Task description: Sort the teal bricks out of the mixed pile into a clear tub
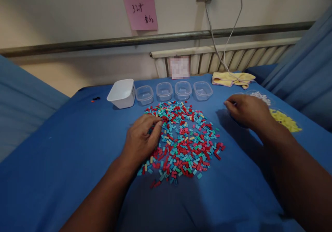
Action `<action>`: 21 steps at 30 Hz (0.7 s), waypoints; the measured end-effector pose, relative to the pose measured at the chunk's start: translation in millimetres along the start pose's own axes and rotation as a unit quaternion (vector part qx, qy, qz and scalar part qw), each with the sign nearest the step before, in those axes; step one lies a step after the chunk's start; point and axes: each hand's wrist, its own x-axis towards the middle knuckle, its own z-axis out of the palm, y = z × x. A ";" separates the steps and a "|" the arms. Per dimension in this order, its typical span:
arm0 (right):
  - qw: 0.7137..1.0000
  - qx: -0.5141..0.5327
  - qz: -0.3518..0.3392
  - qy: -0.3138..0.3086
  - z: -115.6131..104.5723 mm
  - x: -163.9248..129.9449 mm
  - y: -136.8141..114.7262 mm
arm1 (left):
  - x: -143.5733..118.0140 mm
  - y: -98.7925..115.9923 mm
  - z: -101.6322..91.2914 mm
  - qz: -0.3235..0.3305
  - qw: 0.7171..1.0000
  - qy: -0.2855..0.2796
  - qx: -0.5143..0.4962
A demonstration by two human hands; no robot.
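Note:
A wide pile of small building-block pieces point(186, 149), mostly red and turquoise with some pink, green and cream, lies on the blue cloth point(77, 156). At the pile's left edge rests my left hand point(141, 135), palm down, its fingers curled and the thumb close to the index finger. Over to the right, my right hand point(249, 110) hovers apart from the pile with thumb and fingers pinched together. Whatever either pinch holds is too small or hidden. Just beyond the right hand are white pieces point(260, 96) and yellow pieces point(285, 121), partly covered by my wrist.
Several clear plastic tubs point(164, 93) stand in a row behind the pile, beside a white bin point(121, 95). A folded yellow cloth point(230, 79) lies at the back right. Small dark and orange bits point(95, 99) sit far left. Cables point(215, 45) hang by the radiator.

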 end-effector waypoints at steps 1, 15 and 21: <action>0.999 0.023 -0.043 0.007 5.4 -1.7 -10.3 | 0.4 -4.9 -1.9 -0.017 1.000 0.008 0.013; 0.824 0.263 -0.471 -0.173 9.0 -67.3 -101.0 | -3.3 -55.8 4.6 -0.106 0.993 -0.027 0.043; 0.825 0.284 -0.477 -0.110 3.8 -59.5 -97.3 | -4.7 -56.3 8.8 -0.113 0.992 -0.045 0.035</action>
